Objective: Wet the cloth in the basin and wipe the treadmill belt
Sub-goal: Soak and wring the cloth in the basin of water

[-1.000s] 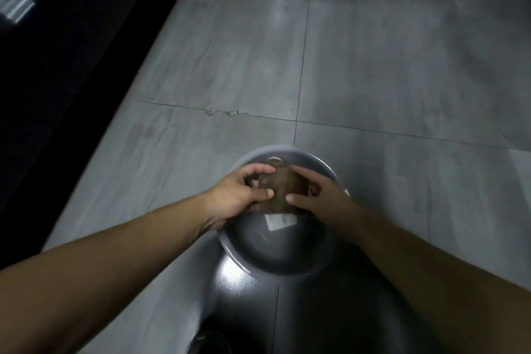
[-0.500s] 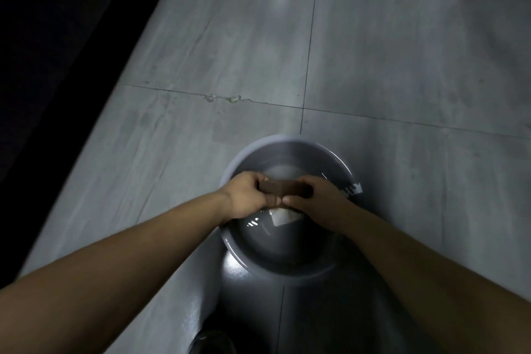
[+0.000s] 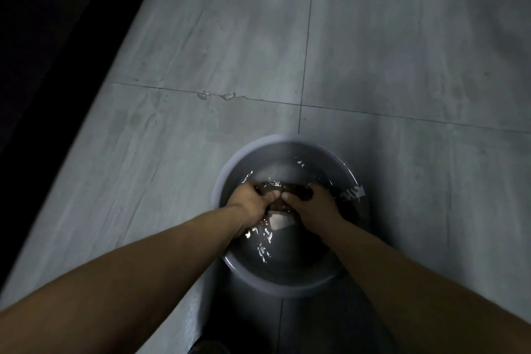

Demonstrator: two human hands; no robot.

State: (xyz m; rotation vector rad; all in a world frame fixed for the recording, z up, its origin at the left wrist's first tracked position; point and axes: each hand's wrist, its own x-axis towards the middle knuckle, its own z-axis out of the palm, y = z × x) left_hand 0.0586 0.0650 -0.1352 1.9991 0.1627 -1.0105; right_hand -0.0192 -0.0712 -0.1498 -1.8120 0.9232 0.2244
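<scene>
Both bare forearms come in from the bottom and meet over a round grey plastic basin (image 3: 283, 139) sitting on the floor. The left hand (image 3: 253, 204) and right hand (image 3: 313, 207) are down in the water (image 3: 263, 250), thumbs nearly touching, fingers of both curled tight round a dark brown cloth (image 3: 290, 190), one hand on each end. The cloth is bunched between them, right at the surface in the middle of the basin, with little glints where the water's stirred up. There's a pale label (image 3: 280, 220) showing through on the basin's bottom just under the hands, and a printed sticker (image 3: 352, 192) on the right rim. Beyond that it's big grey floor tiles (image 3: 402, 52) with thin dark grout lines, and a couple of pale crusty blobs (image 3: 218, 96) on the seam further out. Far left is a black strip (image 3: 43, 52), too dark to make out.
</scene>
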